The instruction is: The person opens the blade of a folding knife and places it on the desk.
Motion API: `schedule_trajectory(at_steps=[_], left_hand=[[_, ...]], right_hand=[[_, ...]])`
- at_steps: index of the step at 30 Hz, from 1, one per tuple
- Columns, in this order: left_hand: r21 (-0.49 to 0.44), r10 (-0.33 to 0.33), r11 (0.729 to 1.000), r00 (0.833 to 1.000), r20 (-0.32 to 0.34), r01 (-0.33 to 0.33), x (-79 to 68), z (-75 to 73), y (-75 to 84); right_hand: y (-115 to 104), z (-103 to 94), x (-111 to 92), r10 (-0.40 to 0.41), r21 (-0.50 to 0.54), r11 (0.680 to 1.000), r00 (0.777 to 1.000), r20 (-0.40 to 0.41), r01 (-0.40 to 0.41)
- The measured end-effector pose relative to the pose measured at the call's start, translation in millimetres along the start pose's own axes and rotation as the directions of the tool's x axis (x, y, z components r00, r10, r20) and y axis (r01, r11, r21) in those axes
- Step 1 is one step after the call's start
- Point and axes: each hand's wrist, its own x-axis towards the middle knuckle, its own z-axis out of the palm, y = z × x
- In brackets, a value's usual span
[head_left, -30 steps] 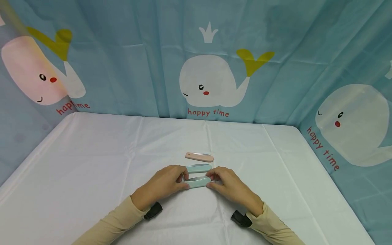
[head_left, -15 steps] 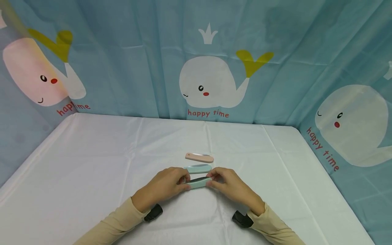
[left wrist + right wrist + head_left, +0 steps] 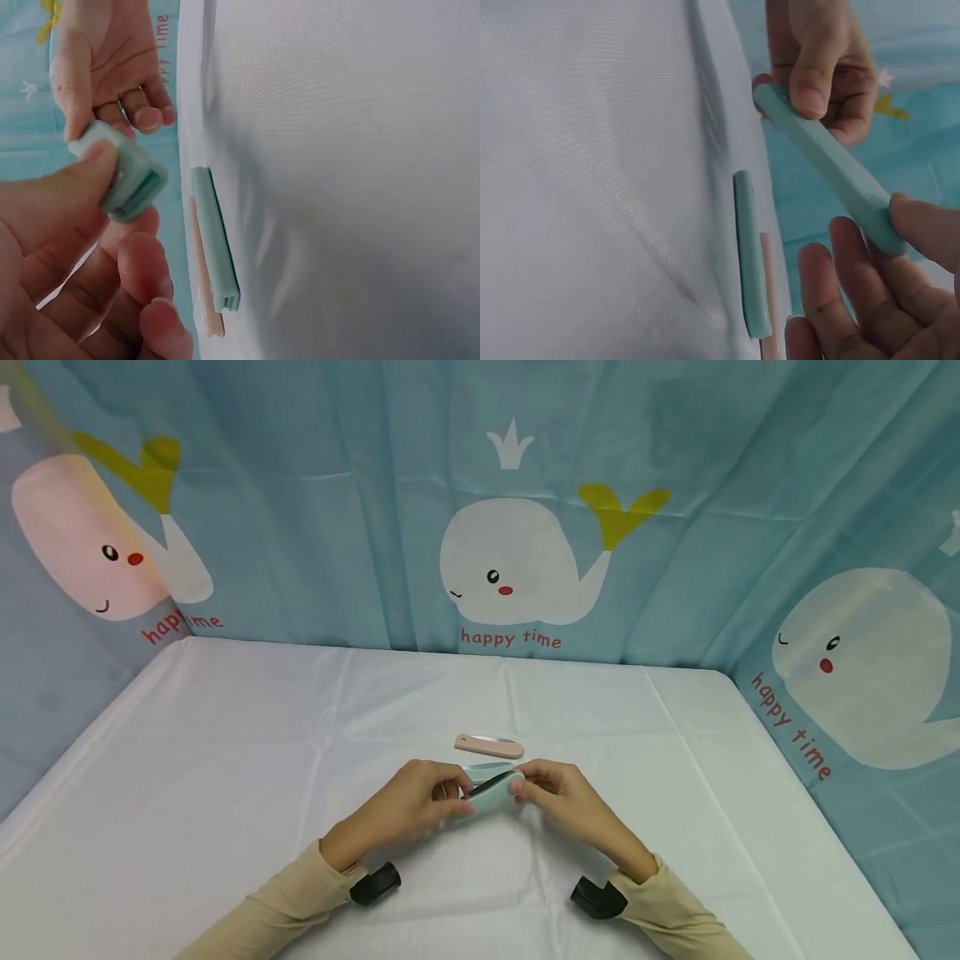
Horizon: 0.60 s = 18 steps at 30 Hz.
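Observation:
Between both hands a mint-green folding knife (image 3: pixel 497 791) is held up off the white table, its blade folded into the handle. My left hand (image 3: pixel 420 802) pinches one end between thumb and fingers. At the other end, the thumb and fingers of my right hand (image 3: pixel 558 793) grip the rounded tip, as the right wrist view also shows along the handle (image 3: pixel 829 161). Just beyond, a second mint-green folding knife (image 3: pixel 748 255) lies on the cloth, partly covered by the held one in the head view. Behind that lies a pink folding knife (image 3: pixel 489 747), also folded.
A white cloth (image 3: pixel 262 718) with creases covers the table. Blue curtains (image 3: pixel 322 527) printed with whales stand along the back and both sides. Black wrist cameras (image 3: pixel 377 884) sit on both wrists.
Both hands have raised the nearer mint-green knife from the table and tilted it, right end higher. It now overlaps the second green knife in the head view.

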Motion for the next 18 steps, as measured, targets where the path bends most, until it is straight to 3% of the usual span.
schedule_trajectory(at_steps=[9,18], left_hand=[[-0.085,-0.025,0.996,1.000,-0.011,0.024,1.2,-1.0,3.0],[-0.176,-0.076,0.981,0.997,0.030,0.080,1.1,0.6,6.8]], right_hand=[[-7,-0.4,-2,0.021,0.035,0.999,0.999,-0.034,-0.020],[-14,7.1,-5,0.032,0.031,0.999,0.998,0.055,-0.033]])
